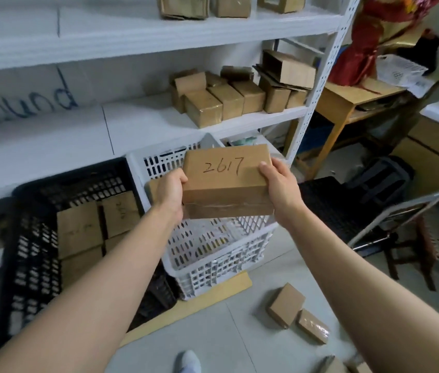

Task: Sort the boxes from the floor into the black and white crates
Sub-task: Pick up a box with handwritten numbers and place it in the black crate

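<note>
**In hand:** one flat brown cardboard box marked 2617 (226,179), with a band of clear tape along its near side. I grip it at both ends. My left hand (171,192) wraps the left end with the thumb on top, and my right hand (279,181) clasps the right end the same way. The box hangs in the air above the white slotted plastic crate (213,254) and is not yet set down in either crate.

**Sorted, black slotted plastic crate (32,238):** this stands left of the white one, the two touching. At least four plain brown boxes (79,227) lie packed inside. Some carry pen marks I cannot read.

**Sorted, white crate:** a brown cardboard edge (150,189) shows just behind my left hand, possibly one box. The held box hides much of the interior, so I cannot give a count.

**Left on the floor:** a small plain cardboard box (285,305) and a tape-wrapped cardboard box (312,329), touching each other, lie to the right of the white crate. Cardboard corners (331,364) also show at the bottom edge of the view, number unclear.

**Not in the sort, as I judge it:** the shelf-stored cardboard boxes (226,98) on the white metal shelving (318,90), and a flat cardboard strip (199,302) under the crates' front.

**Progress, my estimate:** well under way. The black crate holds the most, one box is in transit, and at least three remain on the floor. Floor outside the view goes uncounted.
</note>
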Available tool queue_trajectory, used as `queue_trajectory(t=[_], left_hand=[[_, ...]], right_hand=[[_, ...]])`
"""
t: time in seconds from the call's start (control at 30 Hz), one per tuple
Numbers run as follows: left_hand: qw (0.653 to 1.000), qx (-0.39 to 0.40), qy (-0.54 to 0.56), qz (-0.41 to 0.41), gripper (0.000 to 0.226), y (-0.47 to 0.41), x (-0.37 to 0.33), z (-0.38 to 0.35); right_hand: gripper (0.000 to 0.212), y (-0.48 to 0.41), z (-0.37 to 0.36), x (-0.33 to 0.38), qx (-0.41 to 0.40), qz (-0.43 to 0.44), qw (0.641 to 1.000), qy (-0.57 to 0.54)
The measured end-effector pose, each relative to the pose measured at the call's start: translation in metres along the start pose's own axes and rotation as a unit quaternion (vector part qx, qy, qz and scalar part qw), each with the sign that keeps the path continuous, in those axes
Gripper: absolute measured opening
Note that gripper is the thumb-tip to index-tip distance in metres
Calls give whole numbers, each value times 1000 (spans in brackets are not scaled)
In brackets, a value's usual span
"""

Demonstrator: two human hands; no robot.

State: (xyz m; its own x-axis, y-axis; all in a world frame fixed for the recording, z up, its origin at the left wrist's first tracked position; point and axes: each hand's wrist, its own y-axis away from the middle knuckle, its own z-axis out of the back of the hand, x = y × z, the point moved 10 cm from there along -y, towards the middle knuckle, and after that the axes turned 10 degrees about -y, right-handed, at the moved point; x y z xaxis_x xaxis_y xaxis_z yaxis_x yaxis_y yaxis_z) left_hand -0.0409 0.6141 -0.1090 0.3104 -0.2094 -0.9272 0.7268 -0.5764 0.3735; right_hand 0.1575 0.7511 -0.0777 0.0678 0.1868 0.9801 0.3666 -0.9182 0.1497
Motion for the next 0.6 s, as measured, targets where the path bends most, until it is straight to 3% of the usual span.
queue_trajectory(t=[0.1,0.27,0.4,0.6], left_hand=[[1000,-30,-1,-6,12,-23,-7,48],[993,-112,21,-13,8,-46,-15,136],[984,-174,45,-2,23,-52,-13,202],[953,-272,133,-1,17,-50,-2,268]], right_hand=[[17,-14,-59,-9,43,-2,999,3],[37,-30,-156,-33,107,-21,994,11],[26,-28,-233,-48,190,-36,981,14],[34,-32,-321,-67,292,-66,952,60]])
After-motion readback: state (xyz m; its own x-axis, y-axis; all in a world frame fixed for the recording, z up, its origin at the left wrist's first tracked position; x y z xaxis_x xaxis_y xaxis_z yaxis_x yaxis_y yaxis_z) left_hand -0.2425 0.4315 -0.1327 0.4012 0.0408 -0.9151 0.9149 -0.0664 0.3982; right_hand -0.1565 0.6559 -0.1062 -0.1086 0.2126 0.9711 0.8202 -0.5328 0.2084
